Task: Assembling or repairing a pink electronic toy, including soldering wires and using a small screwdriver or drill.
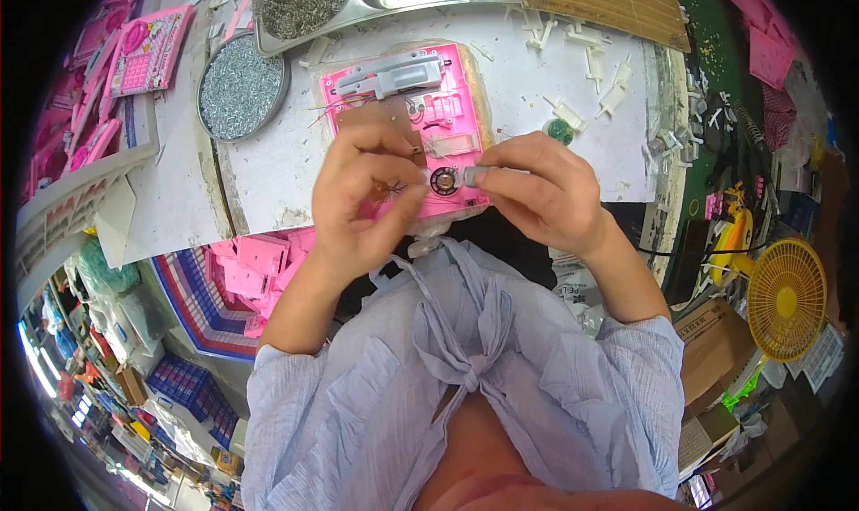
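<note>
A small toy-assembly workshop. A worn white surface [268, 171] holds a round metal dish of screws [240, 87] and a steel tray of more screws [300, 3]. Loose white plastic parts [591, 41] lie scattered. Pink plastic toy shells [255, 265] are piled at the left, with finished pink toys [148, 50] in a crate. A yellow fan [787, 298] stands at the right.

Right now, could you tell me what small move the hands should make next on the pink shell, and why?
Probably press the grey part down beside the speaker: the right hand pinches it there, while the left hand steadies the pink shell.
</note>
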The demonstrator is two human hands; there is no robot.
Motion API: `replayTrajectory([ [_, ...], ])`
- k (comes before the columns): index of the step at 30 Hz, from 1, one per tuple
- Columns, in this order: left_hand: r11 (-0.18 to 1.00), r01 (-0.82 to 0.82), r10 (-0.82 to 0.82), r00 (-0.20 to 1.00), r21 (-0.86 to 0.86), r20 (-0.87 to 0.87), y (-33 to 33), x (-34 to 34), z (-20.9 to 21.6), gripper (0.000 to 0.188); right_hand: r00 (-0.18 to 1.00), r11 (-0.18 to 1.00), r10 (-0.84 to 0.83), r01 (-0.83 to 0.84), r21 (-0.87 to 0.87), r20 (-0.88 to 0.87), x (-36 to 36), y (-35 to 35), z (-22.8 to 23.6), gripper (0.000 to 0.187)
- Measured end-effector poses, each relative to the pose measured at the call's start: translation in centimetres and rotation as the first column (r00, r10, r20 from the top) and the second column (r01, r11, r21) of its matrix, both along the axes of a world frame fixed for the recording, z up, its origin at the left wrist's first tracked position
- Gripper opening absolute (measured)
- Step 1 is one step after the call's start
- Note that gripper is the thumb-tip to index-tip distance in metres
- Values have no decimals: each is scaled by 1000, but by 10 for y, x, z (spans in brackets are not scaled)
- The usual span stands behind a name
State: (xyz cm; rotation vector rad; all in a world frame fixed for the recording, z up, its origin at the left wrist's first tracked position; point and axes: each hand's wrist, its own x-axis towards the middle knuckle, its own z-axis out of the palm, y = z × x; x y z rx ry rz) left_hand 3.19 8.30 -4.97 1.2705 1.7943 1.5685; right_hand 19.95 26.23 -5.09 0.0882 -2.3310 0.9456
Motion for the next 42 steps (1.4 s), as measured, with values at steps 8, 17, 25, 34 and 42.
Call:
replayTrajectory([
  [8,989,-62,-32,802,-136,-596,29,-14,-9,23,969,967,-242,245,-65,45,-13,29,0,35],
  [17,986,-83,-28,767,-142,-641,-6,-15,-6,32,947,985,-166,149,82,274,-44,30,-10,25],
  [25,919,-367,134,633,-144,-762,-10,-51,-20,18,929,980,-183,147,133,322,-51,29,-9,21],
  [34,952,-297,197,782,-75,-592,-11,-29,-24,16,898,961,-205,109,254,389,-59,33,10,19],
  [42,945,-304,253,914,-123,-318,-13,-34,-19,13,983,977,-52,14,212,177,-99,-1,2,24],
])
